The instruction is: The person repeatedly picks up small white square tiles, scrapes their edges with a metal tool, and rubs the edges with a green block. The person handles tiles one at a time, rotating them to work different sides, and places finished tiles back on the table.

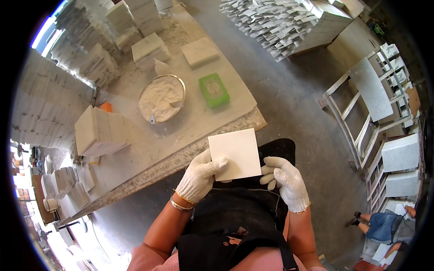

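Note:
A square white stone tile point(237, 153) is gripped at its left edge by my gloved left hand point(199, 177), thumb lying over its face. The tile hangs in front of my black apron, near the table's front edge. My right hand point(288, 183), also in a white knit glove, is beside the tile's right edge with fingers apart and partly bent. Its fingertips are very close to that edge; whether they touch it I cannot tell. On the table beyond are a round pan of white powder point(162, 99) with a flat scraper and a green block point(214, 90).
The stone-topped table point(199, 124) carries tile stacks point(101, 131) at the left and a pale slab point(200, 52) at the back. A large pile of stone pieces point(280, 27) is beyond the table. Metal racks point(352, 108) stand right; another person point(384, 226) is at the lower right.

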`<state>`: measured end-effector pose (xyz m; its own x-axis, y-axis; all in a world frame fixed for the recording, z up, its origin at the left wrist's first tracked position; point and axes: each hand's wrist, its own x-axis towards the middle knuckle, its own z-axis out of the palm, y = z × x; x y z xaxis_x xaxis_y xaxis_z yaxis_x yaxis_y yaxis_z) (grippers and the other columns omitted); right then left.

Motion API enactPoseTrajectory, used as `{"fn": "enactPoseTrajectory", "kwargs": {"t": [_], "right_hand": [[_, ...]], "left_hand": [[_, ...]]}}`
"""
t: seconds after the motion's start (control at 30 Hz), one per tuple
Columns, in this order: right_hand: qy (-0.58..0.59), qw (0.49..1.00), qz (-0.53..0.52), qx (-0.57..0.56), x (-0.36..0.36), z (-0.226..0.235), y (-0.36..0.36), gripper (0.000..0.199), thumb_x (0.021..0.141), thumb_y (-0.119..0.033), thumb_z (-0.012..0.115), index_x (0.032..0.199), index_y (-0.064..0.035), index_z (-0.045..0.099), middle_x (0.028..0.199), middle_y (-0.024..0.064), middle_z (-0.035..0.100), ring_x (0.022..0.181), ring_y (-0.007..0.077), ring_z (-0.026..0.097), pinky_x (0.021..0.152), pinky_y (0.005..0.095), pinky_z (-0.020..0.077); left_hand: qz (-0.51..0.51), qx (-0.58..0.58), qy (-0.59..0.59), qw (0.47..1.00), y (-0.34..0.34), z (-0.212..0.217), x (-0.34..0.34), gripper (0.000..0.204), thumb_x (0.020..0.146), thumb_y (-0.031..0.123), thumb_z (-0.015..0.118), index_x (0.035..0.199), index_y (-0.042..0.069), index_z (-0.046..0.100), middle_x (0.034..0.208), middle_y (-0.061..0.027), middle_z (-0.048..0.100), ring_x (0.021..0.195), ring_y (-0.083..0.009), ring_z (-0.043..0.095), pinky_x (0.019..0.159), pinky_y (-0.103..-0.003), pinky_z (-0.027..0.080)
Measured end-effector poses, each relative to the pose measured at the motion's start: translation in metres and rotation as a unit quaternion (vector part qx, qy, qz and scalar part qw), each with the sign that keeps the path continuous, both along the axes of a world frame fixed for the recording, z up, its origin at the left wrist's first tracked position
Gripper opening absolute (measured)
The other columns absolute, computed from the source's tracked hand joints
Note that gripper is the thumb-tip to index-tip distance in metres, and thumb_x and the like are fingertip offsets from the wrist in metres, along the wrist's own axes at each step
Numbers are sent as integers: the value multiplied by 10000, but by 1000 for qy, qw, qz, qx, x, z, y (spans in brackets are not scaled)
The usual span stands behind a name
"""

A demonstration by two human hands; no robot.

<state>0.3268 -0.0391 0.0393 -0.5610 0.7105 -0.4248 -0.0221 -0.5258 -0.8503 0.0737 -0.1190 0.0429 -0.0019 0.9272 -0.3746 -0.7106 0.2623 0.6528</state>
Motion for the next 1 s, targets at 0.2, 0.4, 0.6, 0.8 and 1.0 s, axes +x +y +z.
{"fn": "enactPoseTrajectory", "kwargs": {"t": [0.2, 0.4, 0.6, 0.8, 1.0], "right_hand": [[57, 998, -18, -15, -27, 0, 13, 532, 1007, -359, 583, 1297, 86, 567, 1002, 109, 709, 758, 108, 644, 617, 222, 475], [-5, 1000, 8, 24, -47, 2, 14, 450, 994, -348, 598, 1192, 56, 622, 788, 55, 655, 590, 105, 578, 496, 232, 422], [-25, 998, -53, 20, -47, 3, 9, 386, 968, -269, 618, 1131, 81, 631, 740, 74, 651, 536, 115, 573, 437, 221, 390], [-32, 997, -55, 42, -48, 6, 9, 375, 969, -260, 624, 1124, 81, 639, 730, 63, 648, 536, 100, 562, 454, 214, 396], [-24, 996, -66, 55, -47, 7, 6, 343, 977, -252, 626, 1102, 65, 659, 763, 44, 660, 578, 71, 561, 502, 201, 401]], "left_hand": [[-9, -9, -13, 1000, -1, -10, 5, 591, 950, 259, 678, 1407, -57, 476, 1310, -107, 615, 1183, -178, 589, 1032, -333, 459], [-27, -20, -28, 999, -7, -23, -2, 584, 1005, 427, 587, 1362, -30, 518, 1227, -93, 648, 1059, -175, 654, 819, -323, 569], [-26, -32, -135, 990, 2, -33, 3, 579, 1055, 492, 442, 1370, 11, 514, 1217, -87, 660, 988, -167, 689, 708, -317, 592], [-48, -27, -150, 987, 5, -42, 3, 563, 1060, 489, 429, 1376, 31, 510, 1213, -87, 663, 957, -175, 702, 668, -326, 595], [-49, -19, -154, 987, 2, -41, 3, 544, 1043, 439, 504, 1391, 22, 503, 1217, -94, 660, 976, -191, 693, 735, -347, 611]]}}
